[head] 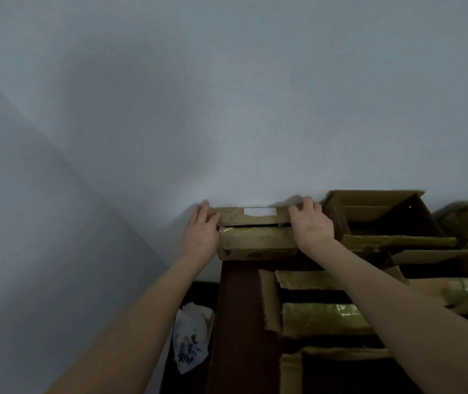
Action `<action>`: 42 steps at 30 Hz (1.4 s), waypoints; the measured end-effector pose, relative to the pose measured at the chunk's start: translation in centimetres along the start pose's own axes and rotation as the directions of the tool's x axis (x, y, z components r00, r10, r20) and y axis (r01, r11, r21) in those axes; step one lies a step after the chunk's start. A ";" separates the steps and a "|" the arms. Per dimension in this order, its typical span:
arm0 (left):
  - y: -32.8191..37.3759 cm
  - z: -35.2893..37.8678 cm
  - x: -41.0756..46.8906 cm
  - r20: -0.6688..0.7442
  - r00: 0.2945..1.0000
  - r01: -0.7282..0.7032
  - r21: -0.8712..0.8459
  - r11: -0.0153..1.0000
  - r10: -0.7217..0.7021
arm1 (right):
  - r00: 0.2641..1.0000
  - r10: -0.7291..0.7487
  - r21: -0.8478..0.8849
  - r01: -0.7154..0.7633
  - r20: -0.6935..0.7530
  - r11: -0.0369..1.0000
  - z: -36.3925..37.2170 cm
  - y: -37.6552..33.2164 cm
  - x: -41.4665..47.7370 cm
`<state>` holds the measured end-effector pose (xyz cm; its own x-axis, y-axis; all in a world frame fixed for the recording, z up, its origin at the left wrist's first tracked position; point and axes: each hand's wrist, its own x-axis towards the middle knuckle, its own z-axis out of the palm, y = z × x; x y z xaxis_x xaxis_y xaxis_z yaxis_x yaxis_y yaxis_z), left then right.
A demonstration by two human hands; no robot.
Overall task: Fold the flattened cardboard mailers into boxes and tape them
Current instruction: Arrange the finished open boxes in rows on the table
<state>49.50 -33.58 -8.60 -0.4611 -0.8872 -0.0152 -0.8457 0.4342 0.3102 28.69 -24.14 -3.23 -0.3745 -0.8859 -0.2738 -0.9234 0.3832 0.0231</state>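
Fingers of left hand (201, 233) and right hand (311, 223) grasping box (255, 241) ends, wall (227, 109) behind, open boxes (380, 220) crowding right, bag (191, 336) below.

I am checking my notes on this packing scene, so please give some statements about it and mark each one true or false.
1. The left grip and the right grip hold the closed box at its two ends. True.
2. The closed box has a red label on top. False: the label is white.
3. The closed box stands against the wall. True.
4. Every box to its right is sealed. False: the open box beside it has raised flaps.
5. A white bag lies on the table. False: the white bag lies lower, off the left edge of the table.
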 end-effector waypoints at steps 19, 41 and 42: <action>-0.3 -0.1 -1.9 -0.034 0.996 0.073 -0.242 0.968 -0.083 | 0.996 0.078 0.111 -0.074 -0.037 0.991 0.0 0.1 1.4; 4.9 0.1 -2.6 -0.014 0.972 -0.234 -0.188 0.954 0.236 | 0.963 0.248 0.426 -0.181 -0.107 0.886 -3.8 3.5 -2.1; 5.3 0.4 -2.7 -0.009 0.969 -0.246 -0.181 0.952 0.248 | 0.962 0.240 0.424 -0.167 -0.126 0.890 -3.8 4.1 -2.6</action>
<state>46.21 -28.82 -7.27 -0.6542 -0.7530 0.0712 -0.6433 0.6035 0.4711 25.58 -21.25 1.25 -0.5931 -0.7935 -0.1365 -0.7235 0.5997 -0.3419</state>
